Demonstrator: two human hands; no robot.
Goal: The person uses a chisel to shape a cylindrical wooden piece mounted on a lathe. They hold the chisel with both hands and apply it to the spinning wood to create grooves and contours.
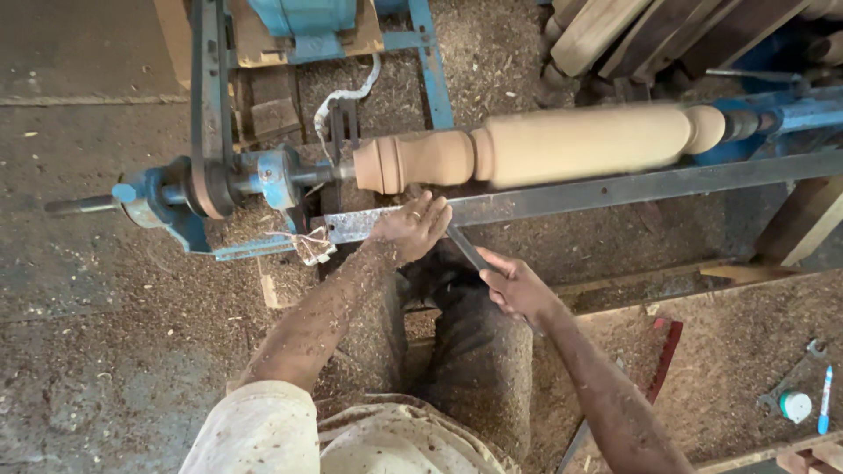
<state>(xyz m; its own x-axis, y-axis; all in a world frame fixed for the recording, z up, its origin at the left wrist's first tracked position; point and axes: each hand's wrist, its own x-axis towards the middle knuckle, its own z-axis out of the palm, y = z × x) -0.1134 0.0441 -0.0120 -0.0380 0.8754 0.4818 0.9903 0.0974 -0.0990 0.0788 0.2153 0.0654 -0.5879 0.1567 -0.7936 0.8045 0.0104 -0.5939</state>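
— So, what is each hand doing?

— Both are at a wood lathe (pixel 219 189). The left hand (pixel 413 226) lies palm down on the flat metal tool rest (pixel 615 189), which runs in front of the work. Its fingers (pixel 432 213) are loosely curled and pressed together over the rail, and a ring shows on 1 of them. They press on the front end of a chisel (pixel 465 247) where it crosses the rest.

— And the right hand?

— The right hand (pixel 518 285) is closed in a firm grip around the chisel's lower end, nearer the body. The dark blade slants up and to the left from that fist toward the rest. Its tip is hidden under the left fingers, so I cannot tell whether it touches the wood.

— Where is the wood?

— A turned wooden spindle (pixel 544 145) lies level between the 2 ends of the lathe, just beyond the rest. It has a long pale barrel, a rounded bead at the right and a browner collared section at the left, directly above the left hand. Its surface is blurred.

— Anything else?

— Sawdust (pixel 105 298) covers the floor and dusts both forearms. A blue pen (pixel 824 399) lies at the far right.
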